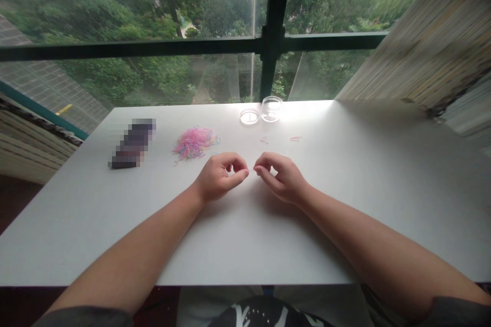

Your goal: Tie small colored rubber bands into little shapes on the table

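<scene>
Dark clothing with a white print (pixel 264 314) is nearest, by the edge of the white table (pixel 230 245). Left to right: a dark blurred object (pixel 132 143), a pile of small coloured bands (pixel 194 142), the left hand (pixel 218 178), thumb and finger pinched on a faint strand (pixel 251 170), a clear lid (pixel 249 117) beyond, a clear jar (pixel 272 110) just beside it, the right hand (pixel 282 178), pinched on the strand's other end, and a pink band (pixel 295 139) farther back.
</scene>
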A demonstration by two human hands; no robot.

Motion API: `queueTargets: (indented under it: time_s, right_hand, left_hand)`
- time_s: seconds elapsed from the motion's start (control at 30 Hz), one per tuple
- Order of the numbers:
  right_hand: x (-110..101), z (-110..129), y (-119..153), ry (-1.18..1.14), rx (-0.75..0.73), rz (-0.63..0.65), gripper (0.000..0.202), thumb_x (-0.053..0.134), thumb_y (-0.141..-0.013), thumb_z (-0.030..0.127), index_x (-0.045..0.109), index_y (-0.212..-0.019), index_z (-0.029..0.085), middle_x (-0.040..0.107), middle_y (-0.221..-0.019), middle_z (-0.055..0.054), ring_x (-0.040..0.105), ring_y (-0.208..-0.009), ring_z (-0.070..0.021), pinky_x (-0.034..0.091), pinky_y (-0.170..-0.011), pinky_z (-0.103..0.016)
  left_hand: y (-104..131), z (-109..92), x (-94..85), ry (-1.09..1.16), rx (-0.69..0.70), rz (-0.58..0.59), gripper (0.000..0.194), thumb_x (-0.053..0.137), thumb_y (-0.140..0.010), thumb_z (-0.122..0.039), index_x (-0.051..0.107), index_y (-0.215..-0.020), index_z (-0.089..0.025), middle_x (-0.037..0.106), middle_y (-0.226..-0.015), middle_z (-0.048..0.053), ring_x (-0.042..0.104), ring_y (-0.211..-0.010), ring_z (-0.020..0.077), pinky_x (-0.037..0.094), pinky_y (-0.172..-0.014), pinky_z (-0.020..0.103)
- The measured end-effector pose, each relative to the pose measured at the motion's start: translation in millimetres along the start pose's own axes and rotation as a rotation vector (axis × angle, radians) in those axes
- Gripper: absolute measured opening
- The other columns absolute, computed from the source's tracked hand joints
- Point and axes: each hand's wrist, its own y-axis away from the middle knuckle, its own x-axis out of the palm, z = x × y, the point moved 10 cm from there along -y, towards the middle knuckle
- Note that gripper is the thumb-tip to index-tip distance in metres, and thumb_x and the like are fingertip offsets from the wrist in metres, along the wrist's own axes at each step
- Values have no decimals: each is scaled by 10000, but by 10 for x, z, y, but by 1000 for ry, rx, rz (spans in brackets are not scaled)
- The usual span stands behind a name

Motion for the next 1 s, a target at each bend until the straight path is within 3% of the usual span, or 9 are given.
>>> queueTargets:
  time_s: [0.1, 0.23, 0.43, 0.8, 1.0]
  right_hand:
    - [-31, 0, 11, -28, -17, -36, 34, 513, -809, 174, 535, -834, 181, 552, -695, -3, 506, -622, -108, 429, -611, -243]
    - [-1, 30, 17, -27, -75, -24, 162, 564, -775, 169, 545, -934, 191, 559, -730, -5, 519, -616, -104, 450, -608, -245]
    - [40, 153, 19, 21, -198, 10, 121, 541, -793, 149, 592, -895, 190, 580, -788, -31, 523, -619, -97, 450, -587, -233]
    - [-7, 106, 20, 42, -154, -28, 60, 539, -782, 131, 557, -805, 184, 556, -742, -18, 514, -615, -97, 440, -579, -231]
    - [29, 121, 24, 37, -186, 12, 215, 542, -785, 134, 572, -987, 201, 573, -803, -23, 523, -616, -92, 453, -595, -231]
  left_hand:
    - [6, 72, 16, 48, -60, 21, 106, 551, -778, -231, 580, -717, -148, 574, -655, -10, 479, -610, 92, 370, -588, 226]
    - [12, 128, 39, 77, -98, 41, 119, 547, -778, -248, 568, -725, -143, 560, -664, -11, 453, -604, 89, 360, -570, 217]
    - [23, 177, 82, 79, -131, 65, 141, 552, -776, -271, 564, -721, -142, 553, -656, -14, 418, -566, 79, 345, -532, 210]
    - [27, 140, 87, 73, -126, 66, 144, 557, -778, -268, 603, -736, -139, 589, -651, 2, 452, -568, 82, 354, -529, 211]
    - [25, 146, 86, 66, -120, 69, 153, 558, -775, -273, 602, -722, -136, 560, -609, -9, 422, -543, 77, 344, -519, 211]
